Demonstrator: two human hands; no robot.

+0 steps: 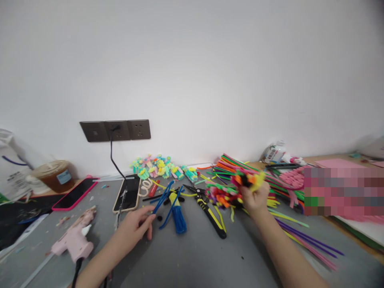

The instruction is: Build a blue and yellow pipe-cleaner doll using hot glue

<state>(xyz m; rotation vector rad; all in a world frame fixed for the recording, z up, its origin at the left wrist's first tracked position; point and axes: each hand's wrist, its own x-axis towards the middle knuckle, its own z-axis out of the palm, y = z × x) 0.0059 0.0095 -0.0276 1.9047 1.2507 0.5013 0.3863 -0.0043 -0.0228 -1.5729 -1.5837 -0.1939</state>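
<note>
My right hand [255,198] is closed around a bundle of colourful pipe cleaners [223,194], whose ends point left and toward the camera. To the left, my left hand [139,224] rests low over the grey mat, its fingers at the lower end of some blue pipe cleaners [163,198]; whether they are gripped is hard to tell. Beside it lies a blue and yellow pipe-cleaner figure [179,218]. Black and yellow pliers [211,216] lie between the hands. Behind my right hand more long pipe cleaners [229,164] are spread out.
On the left are a pink glue gun [75,240], a pink-cased phone [76,195], a second phone [128,194] and a drink cup [57,176]. Small pastel figures [162,166] line the wall. Purple and pink stems [312,240] lie at right.
</note>
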